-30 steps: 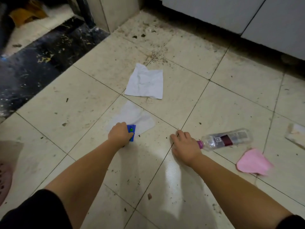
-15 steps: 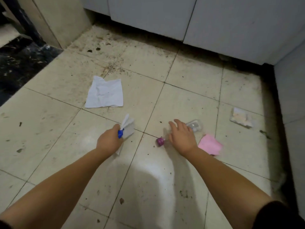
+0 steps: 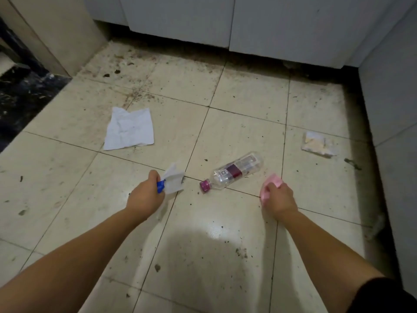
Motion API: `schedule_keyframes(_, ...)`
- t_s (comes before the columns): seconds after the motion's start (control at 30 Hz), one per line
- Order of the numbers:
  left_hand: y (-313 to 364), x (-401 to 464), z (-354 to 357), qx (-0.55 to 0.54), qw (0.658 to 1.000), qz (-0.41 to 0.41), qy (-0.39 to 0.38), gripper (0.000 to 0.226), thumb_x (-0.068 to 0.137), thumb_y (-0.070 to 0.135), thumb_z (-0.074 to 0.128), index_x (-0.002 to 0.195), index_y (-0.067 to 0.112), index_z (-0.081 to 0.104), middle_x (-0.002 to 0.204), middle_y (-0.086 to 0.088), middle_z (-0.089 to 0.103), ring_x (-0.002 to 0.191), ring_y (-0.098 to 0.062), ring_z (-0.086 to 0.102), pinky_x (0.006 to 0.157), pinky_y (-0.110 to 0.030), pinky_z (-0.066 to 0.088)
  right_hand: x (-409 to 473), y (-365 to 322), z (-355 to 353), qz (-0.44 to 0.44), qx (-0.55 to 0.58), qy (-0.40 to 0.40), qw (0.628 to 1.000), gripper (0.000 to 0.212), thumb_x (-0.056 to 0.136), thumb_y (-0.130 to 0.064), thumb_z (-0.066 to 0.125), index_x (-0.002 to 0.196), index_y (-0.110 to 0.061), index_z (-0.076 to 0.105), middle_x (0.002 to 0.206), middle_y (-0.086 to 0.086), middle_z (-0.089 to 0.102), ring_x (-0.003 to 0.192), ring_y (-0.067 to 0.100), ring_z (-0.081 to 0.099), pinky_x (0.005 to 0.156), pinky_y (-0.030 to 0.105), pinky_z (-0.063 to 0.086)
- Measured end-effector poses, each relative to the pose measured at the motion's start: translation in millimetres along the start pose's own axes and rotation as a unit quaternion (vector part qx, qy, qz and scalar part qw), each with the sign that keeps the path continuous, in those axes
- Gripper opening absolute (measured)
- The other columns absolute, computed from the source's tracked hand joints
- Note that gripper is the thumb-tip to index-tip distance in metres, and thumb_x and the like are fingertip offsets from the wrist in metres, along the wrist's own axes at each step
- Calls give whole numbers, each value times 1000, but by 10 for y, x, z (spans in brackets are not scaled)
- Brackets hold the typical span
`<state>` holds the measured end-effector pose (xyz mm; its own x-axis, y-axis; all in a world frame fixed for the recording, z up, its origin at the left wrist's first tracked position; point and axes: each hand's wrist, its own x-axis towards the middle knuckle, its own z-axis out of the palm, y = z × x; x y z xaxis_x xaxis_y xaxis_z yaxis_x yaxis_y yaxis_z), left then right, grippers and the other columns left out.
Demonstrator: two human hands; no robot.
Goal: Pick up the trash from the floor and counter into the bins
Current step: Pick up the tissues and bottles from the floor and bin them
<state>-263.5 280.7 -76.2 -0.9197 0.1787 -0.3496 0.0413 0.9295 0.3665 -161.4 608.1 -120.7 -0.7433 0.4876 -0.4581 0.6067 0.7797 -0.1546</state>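
My left hand (image 3: 145,194) is closed around a white tissue (image 3: 173,180) and a small blue scrap (image 3: 161,185), held just above the tiled floor. My right hand (image 3: 277,196) grips a pink paper (image 3: 269,185) at floor level. Between the two hands lies a clear plastic bottle (image 3: 237,171) on its side, with a purple cap pointing toward me. A crumpled white paper sheet (image 3: 130,129) lies flat further out on the left. A small clear wrapper (image 3: 318,144) rests near the right wall. No bin is in view.
White cabinet fronts (image 3: 225,21) close off the far side and a white panel (image 3: 390,109) the right side. A beige pillar (image 3: 56,35) and a dark marble threshold (image 3: 20,96) stand at the left. Dirt specks cover the tiles (image 3: 203,256).
My right hand left the bottle, moved right and closed on the pink paper. The bottle now lies uncovered. My left hand stays lifted with the tissue and blue scrap.
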Motion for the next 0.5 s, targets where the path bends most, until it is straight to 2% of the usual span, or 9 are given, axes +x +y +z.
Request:
schedule_keyframes(0.07, -55, -62, -85, -3, 1000, -13, 10, 16, 92, 17, 50, 93, 15, 34, 65, 0, 46, 52, -17, 45, 47, -30, 40, 5, -24, -8, -5, 14, -5, 1000, 16, 88, -2, 43, 89, -9, 57, 110, 20, 58, 97, 35, 60, 82, 35, 49)
schedule_keyframes(0.1, -72, -90, -139, -5, 1000, -15, 15, 16, 92, 17, 50, 92, 15, 34, 65, 0, 46, 52, -17, 45, 47, -31, 41, 3, -28, -31, -11, 4, -27, 1000, 16, 87, -2, 42, 85, -10, 56, 109, 19, 58, 92, 33, 61, 79, 33, 47)
schedule_keyframes(0.17, -90, -146, -289, -9, 999, -18, 30, 16, 91, 16, 50, 93, 13, 34, 64, -1, 45, 50, -19, 44, 45, -32, 41, -4, -108, -108, -35, -50, -64, 996, 13, 89, -7, 44, 92, -12, 56, 113, 16, 59, 95, 31, 60, 77, 32, 45)
schedule_keyframes(0.27, -140, -297, -567, -26, 998, -31, 57, 15, 91, 15, 49, 93, 14, 34, 67, -4, 47, 52, -22, 44, 49, -35, 41, -163, -524, -338, -92, -114, -103, 984, 24, 93, -16, 48, 113, -9, 59, 120, 15, 61, 109, 29, 58, 88, 33, 47)
schedule_keyframes(0.33, -226, -405, -782, -42, 996, -27, 79, 15, 90, 14, 48, 92, 15, 33, 69, -6, 48, 55, -22, 44, 48, -32, 35, -296, -1016, -529, -153, -90, -79, 981, 27, 94, -18, 49, 116, -6, 59, 121, 16, 63, 111, 30, 58, 90, 32, 46)
schedule_keyframes(0.37, -279, -477, -903, -47, 995, -21, 88, 16, 90, 13, 48, 91, 15, 33, 69, -7, 48, 56, -23, 44, 46, -31, 32, -390, -1290, -623, -178, -66, -60, 980, 25, 93, -17, 50, 113, -6, 60, 117, 16, 64, 106, 30, 59, 86, 32, 46)
schedule_keyframes(0.43, -434, -666, -1189, -49, 993, -7, 106, 17, 88, 12, 49, 91, 16, 32, 66, -4, 46, 57, -26, 45, 44, -30, 30, -698, -1883, -760, -238, -2, -18, 971, 17, 91, -13, 53, 103, -7, 62, 102, 14, 64, 90, 28, 56, 74, 30, 42)
schedule_keyframes(0.5, -681, -876, -1538, -42, 991, 6, 124, 19, 88, 13, 50, 93, 17, 33, 66, -2, 46, 56, -25, 46, 43, -30, 32, -1064, -2512, -834, -306, 38, 8, 951, 9, 90, -11, 53, 94, -7, 60, 88, 8, 57, 85, 24, 49, 71, 27, 36)
